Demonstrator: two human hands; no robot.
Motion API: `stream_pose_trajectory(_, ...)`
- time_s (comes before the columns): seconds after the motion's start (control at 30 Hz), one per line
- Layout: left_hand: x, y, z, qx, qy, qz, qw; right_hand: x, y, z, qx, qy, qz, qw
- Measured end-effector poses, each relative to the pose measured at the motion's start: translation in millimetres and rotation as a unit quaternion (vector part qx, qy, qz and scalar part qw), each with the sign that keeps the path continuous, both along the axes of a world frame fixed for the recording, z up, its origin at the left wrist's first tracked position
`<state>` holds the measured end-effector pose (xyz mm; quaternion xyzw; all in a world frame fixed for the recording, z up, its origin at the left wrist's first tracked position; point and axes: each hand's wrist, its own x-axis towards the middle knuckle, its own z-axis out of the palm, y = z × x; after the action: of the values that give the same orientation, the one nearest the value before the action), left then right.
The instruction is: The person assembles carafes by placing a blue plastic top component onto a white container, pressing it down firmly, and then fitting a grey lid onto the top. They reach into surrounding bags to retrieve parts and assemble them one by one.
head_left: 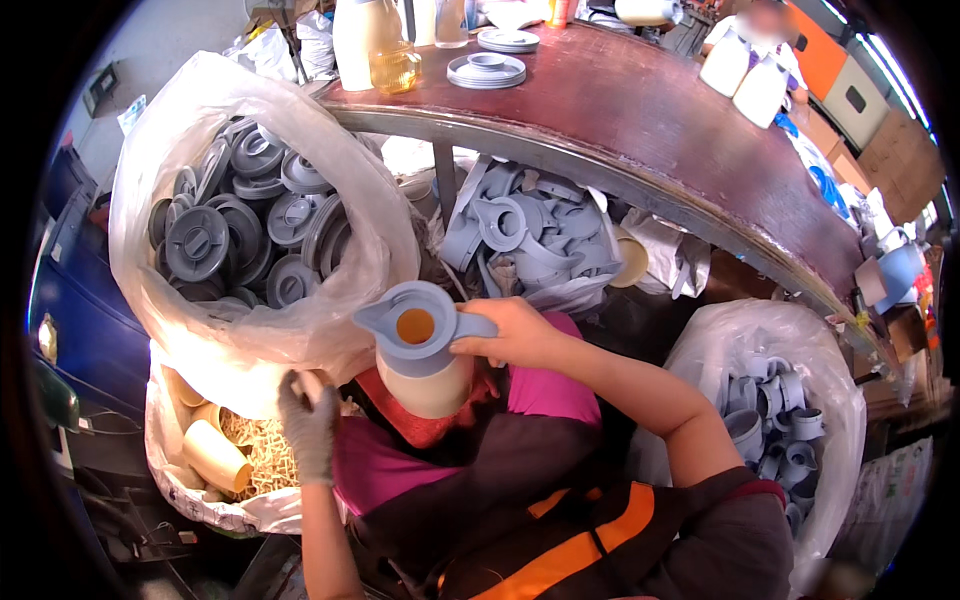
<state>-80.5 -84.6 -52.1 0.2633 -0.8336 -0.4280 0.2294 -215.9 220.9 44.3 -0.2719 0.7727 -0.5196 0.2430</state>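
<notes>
My right hand is closed round the grey-blue handle of a thermos jug. The jug has a cream body and a grey-blue collar with a spout pointing left. It stands upright over my lap, its mouth uncovered and amber-coloured inside. To its left, my left hand wears a grey work glove and holds nothing I can see. Its fingers point up and apart, close to the lower edge of a large clear plastic bag. Grey round lids fill that bag.
Under the dark red table sits a bag of grey jug collars. Another bag of small grey parts stands at right. A sack holding cream cups lies at lower left. White discs are stacked on the table; a person is beyond.
</notes>
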Motion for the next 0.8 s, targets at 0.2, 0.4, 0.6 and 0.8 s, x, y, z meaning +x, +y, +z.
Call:
stream_pose_trajectory(0.2,-13.6,49.0,130.9,0.014,0.121,-0.183,0.976,-11.4,-25.7,-49.2,0.032,0.207,0.080,0.974)
stream_pose_trajectory(0.4,-60.1,94.4,131.5,-0.355,0.016,-0.290,0.889,-14.6,-27.4,-56.4,0.007,0.239,0.059,0.969)
stream_pose_trajectory(0.6,-65.0,92.4,127.3,-0.333,0.061,-0.310,0.888,2.7,1.2,-72.1,0.125,0.274,-0.002,0.954)
stream_pose_trajectory(0.8,-66.9,27.6,185.5,-0.129,0.102,-0.252,0.954,12.6,-13.0,-72.1,0.194,0.296,-0.013,0.935)
